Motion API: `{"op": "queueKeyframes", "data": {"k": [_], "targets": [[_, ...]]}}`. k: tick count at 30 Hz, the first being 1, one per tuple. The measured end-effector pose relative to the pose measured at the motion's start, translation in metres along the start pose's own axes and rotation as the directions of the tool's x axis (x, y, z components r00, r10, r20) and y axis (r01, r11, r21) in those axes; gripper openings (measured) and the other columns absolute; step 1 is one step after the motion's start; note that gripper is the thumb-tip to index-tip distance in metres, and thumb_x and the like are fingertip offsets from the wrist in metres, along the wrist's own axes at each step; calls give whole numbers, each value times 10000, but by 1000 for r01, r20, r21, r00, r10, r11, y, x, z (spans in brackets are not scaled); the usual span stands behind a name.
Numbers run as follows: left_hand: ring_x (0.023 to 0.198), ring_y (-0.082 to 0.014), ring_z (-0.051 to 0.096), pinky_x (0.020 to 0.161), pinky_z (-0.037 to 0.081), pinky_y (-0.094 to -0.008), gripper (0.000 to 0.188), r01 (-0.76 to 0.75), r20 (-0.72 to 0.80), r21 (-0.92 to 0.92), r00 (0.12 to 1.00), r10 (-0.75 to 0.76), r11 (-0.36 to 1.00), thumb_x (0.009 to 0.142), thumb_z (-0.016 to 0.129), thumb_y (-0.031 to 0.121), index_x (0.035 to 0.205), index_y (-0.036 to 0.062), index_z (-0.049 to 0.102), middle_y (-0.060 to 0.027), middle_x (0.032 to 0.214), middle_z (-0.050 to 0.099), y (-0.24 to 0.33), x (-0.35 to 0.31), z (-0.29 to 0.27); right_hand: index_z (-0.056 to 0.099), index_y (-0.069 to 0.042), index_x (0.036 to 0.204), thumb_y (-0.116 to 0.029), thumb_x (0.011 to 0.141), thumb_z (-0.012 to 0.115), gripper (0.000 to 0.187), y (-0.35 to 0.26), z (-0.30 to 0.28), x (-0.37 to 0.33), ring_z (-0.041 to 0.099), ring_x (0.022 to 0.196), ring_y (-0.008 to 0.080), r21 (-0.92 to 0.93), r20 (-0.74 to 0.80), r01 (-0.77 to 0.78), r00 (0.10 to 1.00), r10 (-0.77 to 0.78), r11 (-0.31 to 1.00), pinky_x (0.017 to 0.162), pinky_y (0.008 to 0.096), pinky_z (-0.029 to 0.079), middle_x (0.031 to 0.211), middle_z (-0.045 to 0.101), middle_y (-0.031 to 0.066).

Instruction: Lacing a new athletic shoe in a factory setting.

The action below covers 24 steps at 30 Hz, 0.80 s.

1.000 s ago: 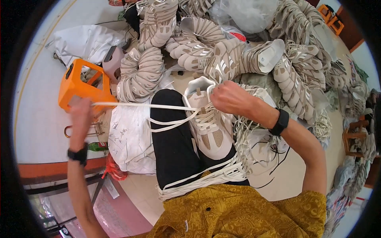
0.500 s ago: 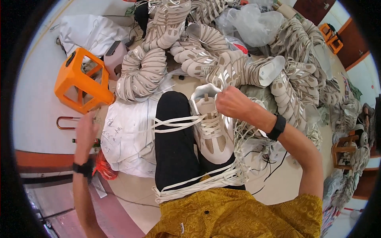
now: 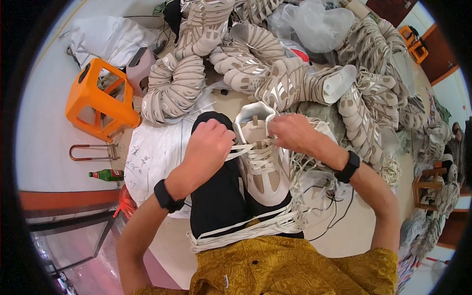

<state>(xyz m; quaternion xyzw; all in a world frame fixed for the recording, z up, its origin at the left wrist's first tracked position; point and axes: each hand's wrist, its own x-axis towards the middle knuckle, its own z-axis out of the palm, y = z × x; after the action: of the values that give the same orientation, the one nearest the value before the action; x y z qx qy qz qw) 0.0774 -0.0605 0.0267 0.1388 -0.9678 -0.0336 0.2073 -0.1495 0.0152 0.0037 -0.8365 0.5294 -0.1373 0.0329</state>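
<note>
A beige and white sneaker rests on my thighs, its toe toward me and its opening away. Cream shoelaces cross its front, and a loose length runs left from the upper eyelets to my left hand. That hand is closed on the lace above my left leg, its fingertips partly hidden. My right hand pinches the right side of the shoe by the top eyelets; what lies between its fingertips is not fully visible. A bundle of spare laces lies across my lap.
Curved stacks of shoe uppers cover the floor ahead. An orange stool and a green bottle are at the left. White sacking lies beside my left leg. Clear plastic bags sit at the back; a wooden stool is at right.
My left hand has swung in from the far left to the loose lace beside the shoe. My right hand stays at the shoe's right edge, its fingers lower and flatter.
</note>
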Motion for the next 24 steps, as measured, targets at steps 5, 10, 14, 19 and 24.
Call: {"op": "queueKeyframes", "data": {"k": [5,10,14,19,24], "targets": [[681,-231,461,590,371,-327,150,42,134,129,989,-60,991,623,633,117,691,70,507,-64,660,456,23,-11,14,530,-53,700,-88,651,529,60,-6,27,-12,560,647,305,88,76,-242,969,236,966,575,400,440,670,557,115],[651,-225,455,566,355,-330,154,30,93,214,994,-51,976,625,617,123,638,81,470,-59,627,442,13,-16,27,512,-51,684,-93,651,526,55,-1,16,-8,551,640,287,-65,-57,-50,997,46,997,561,394,439,638,524,108],[636,-242,484,555,371,-350,109,100,92,71,990,-106,992,661,590,99,654,68,486,-78,606,471,12,-4,18,483,-48,715,-94,645,512,89,47,-29,-7,517,634,267,-354,-127,40,988,-90,935,568,370,438,658,483,89],[653,-271,562,597,439,-377,58,453,352,-272,868,-350,849,715,568,95,763,65,556,-113,638,565,7,6,10,533,-59,705,-94,688,491,58,143,-92,-44,558,713,277,-570,-279,-190,960,29,799,609,366,457,691,525,102],[678,-271,566,619,447,-360,62,450,362,-290,869,-339,845,719,562,86,770,60,586,-105,677,583,3,5,9,552,-49,693,-65,719,476,81,190,-115,-103,571,726,294,-642,-255,-418,907,336,643,626,380,459,707,548,128]]}}
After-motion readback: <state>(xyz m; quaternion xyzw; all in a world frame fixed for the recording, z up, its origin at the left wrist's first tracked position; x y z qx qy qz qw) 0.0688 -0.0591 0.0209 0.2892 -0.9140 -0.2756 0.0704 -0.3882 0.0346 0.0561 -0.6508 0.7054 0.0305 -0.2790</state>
